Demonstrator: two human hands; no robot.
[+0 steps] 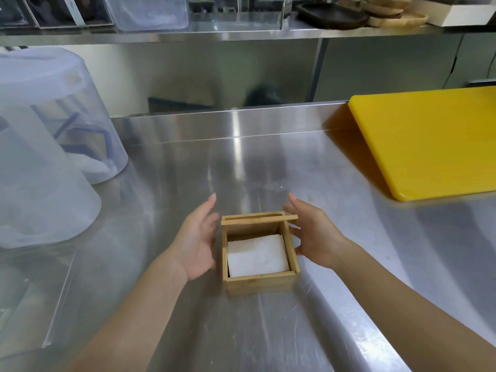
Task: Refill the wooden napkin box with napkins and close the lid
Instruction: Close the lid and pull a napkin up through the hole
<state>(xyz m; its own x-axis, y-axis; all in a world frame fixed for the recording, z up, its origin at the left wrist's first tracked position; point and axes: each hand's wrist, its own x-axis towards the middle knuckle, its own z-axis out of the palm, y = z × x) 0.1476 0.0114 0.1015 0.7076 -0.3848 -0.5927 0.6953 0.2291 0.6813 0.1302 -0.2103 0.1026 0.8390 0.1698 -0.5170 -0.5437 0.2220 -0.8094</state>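
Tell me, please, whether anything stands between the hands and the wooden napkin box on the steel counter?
Nothing visible does. The left hand and right hand flank the open wooden napkin box, white napkins inside, its slid-back lid at the far edge.

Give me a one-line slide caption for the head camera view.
Open hands, left hand and right hand, flank the wooden napkin box, napkins inside, lid slid back.

Two bare forearms in view, no sleeves showing up to the frame edge. Left hand [197, 238] and right hand [314, 233]: no gloves, rings, watch or wristband visible. Fingernails short and unpainted where they show. No marks seen.
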